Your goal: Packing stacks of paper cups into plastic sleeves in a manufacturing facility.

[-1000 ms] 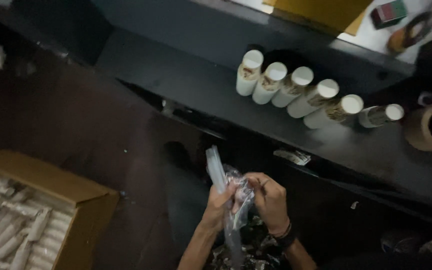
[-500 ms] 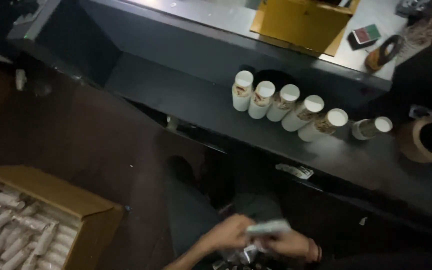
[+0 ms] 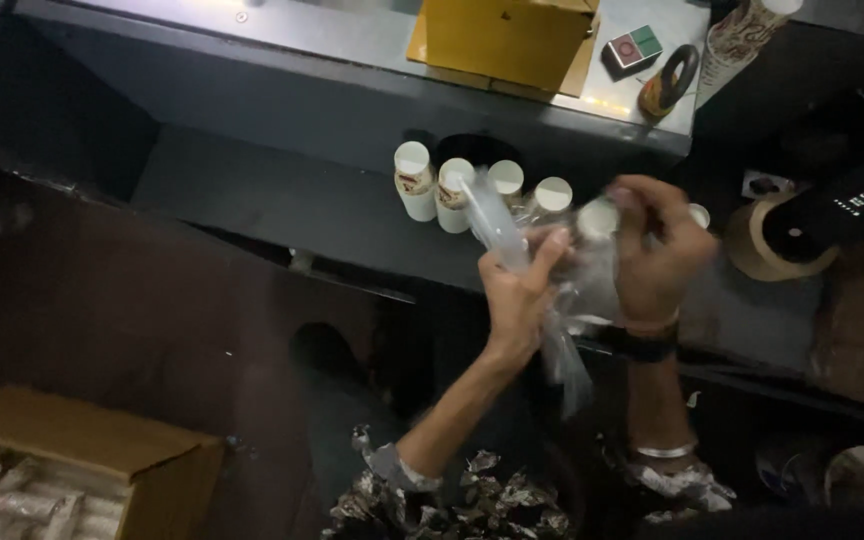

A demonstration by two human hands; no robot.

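Above a dark shelf (image 3: 282,200) in a dim room, a clear plastic bag (image 3: 562,300) is gripped by the left hand (image 3: 522,295) and right hand (image 3: 657,250), its long axis slanting from upper left down to lower right.

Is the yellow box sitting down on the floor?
No, the yellow box sits up on the grey counter, above the row of white-capped bottles.

- This looked like a small packing workshop, dim and cluttered.
- A row of white-capped bottles (image 3: 452,190) stood on a dark shelf (image 3: 282,205) at centre.
- A yellow cardboard box (image 3: 507,38) sat on the far metal counter (image 3: 302,25).
- Near left, an open carton (image 3: 102,455) held wrapped items.
- A tape roll (image 3: 757,245) lay to the right.
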